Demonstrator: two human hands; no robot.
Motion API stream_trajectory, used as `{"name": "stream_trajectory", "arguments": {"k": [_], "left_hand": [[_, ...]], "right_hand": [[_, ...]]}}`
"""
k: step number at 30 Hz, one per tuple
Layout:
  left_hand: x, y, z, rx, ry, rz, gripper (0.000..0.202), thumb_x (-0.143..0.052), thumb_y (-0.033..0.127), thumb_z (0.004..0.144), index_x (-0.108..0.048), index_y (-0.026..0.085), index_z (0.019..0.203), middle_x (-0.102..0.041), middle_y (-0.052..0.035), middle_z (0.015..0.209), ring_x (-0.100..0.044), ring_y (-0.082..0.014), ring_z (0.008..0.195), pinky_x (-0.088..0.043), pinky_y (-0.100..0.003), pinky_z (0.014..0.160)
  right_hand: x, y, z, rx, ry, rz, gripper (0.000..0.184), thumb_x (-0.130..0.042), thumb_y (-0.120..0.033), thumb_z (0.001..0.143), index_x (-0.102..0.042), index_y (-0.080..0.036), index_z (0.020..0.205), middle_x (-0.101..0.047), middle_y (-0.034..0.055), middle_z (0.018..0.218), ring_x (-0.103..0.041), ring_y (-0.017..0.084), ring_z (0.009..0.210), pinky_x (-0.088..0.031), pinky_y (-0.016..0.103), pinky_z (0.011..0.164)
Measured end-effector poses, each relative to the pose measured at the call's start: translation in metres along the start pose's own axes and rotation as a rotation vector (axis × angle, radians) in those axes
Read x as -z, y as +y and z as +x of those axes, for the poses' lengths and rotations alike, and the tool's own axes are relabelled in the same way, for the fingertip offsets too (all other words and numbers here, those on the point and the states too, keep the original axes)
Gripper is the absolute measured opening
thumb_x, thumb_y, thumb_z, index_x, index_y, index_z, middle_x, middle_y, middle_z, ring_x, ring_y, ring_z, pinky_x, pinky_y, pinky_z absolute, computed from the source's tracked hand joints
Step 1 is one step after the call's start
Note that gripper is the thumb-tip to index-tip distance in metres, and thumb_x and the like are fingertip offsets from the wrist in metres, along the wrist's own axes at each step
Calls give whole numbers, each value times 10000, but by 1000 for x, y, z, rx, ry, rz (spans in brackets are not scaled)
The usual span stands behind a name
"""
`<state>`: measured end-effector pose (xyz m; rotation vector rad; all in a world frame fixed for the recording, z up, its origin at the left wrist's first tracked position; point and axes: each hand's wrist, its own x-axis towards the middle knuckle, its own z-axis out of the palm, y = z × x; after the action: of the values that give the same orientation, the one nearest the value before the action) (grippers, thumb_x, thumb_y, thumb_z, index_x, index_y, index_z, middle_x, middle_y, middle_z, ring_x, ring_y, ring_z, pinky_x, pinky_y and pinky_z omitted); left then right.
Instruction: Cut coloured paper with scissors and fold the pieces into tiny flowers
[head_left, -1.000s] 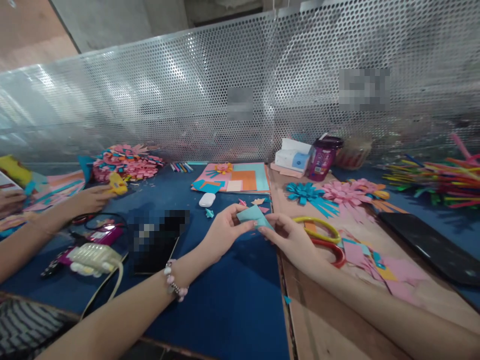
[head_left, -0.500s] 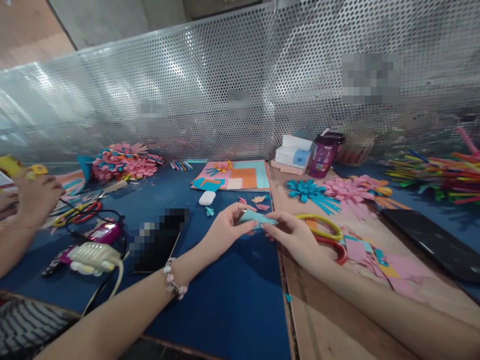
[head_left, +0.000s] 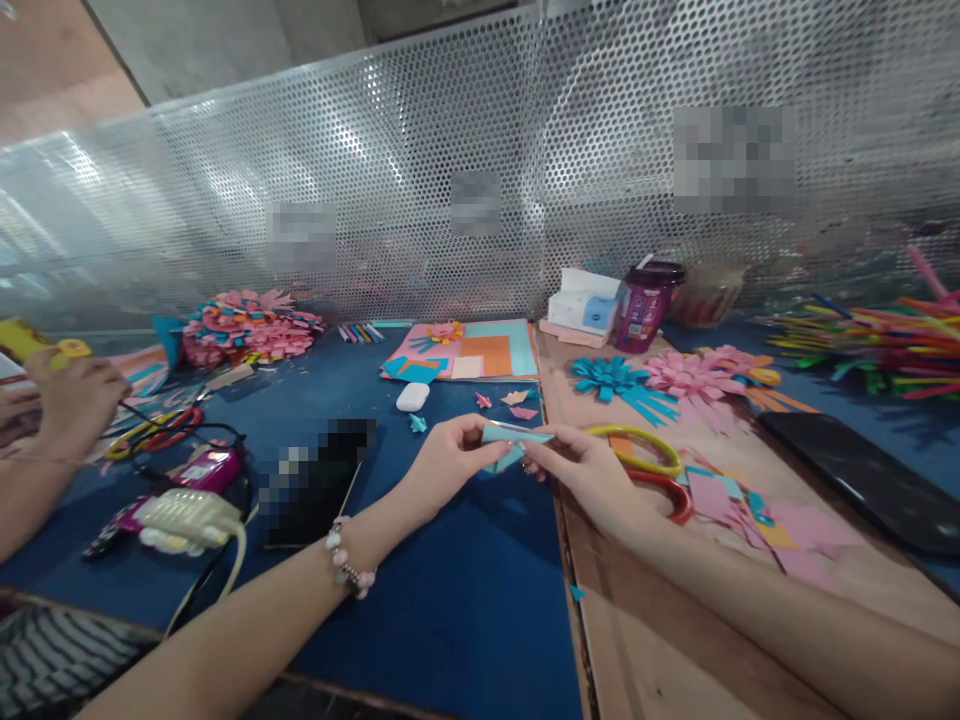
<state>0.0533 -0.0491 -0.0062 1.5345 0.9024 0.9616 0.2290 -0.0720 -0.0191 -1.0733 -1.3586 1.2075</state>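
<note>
A light-blue piece of folded paper (head_left: 504, 436) is held above the blue table between both hands. My left hand (head_left: 450, 455) pinches its left side, thumb in front and fingers behind. At the right end, my right hand (head_left: 585, 465) grips it between thumb and fingers. Just behind the hands lie small folded paper pieces: a teal one (head_left: 418, 424), a pink one (head_left: 484, 401) and a peach one (head_left: 514, 398). A white earbud case (head_left: 412, 397) rests near them. Scissors with yellow and red handles (head_left: 649, 450) lie partly behind my right wrist.
A black phone (head_left: 319, 485) and a purple glue gun (head_left: 187, 475) lie to the left, near another person's hand (head_left: 75, 395). Paper sheets (head_left: 487, 352), a tissue pack (head_left: 583, 308) and a purple cup (head_left: 646, 310) stand behind. Paper flowers (head_left: 694, 375) and a dark phone (head_left: 862, 480) are right.
The light-blue paper has tilted between my fingers, showing a folded upper edge and a lower flap. Both hands stay nearly in place, and the view shifts slightly.
</note>
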Motion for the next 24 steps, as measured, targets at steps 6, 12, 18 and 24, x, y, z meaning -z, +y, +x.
{"name": "stream_trajectory", "arguments": {"k": [6,12,18,24], "left_hand": [[1,0,1,12,9,9,239,-664,304,731,-660,136,901,-684,-47,820,-586,-134,724,-430,-245,681],[1,0,1,15,22,35,228,-666,312,731,-687,148,887,-692,-29,779,-576,-120,676,-417,-227,638],[1,1,0,31,34,50,208,-662,325,733,-694,147,837,-681,-15,725,-552,-107,621,-400,-218,598],[1,3,-1,61,31,21,212,-678,326,721,-696,150,837,-674,-5,710,-536,-91,611,-392,-201,589]], "right_hand": [[0,-2,-1,6,-7,-22,264,-668,-399,721,-636,-159,827,-623,-1,650,-575,124,622,-454,245,592],[-1,-5,-3,11,26,-66,284,-660,-424,715,-636,-158,811,-618,-4,629,-564,125,586,-453,252,579],[0,-3,-2,17,39,-76,293,-657,-433,715,-642,-157,809,-615,-1,630,-555,126,582,-438,255,579],[2,3,0,26,15,-33,256,-653,-412,740,-623,-160,779,-603,-8,649,-543,111,602,-415,236,585]]}}
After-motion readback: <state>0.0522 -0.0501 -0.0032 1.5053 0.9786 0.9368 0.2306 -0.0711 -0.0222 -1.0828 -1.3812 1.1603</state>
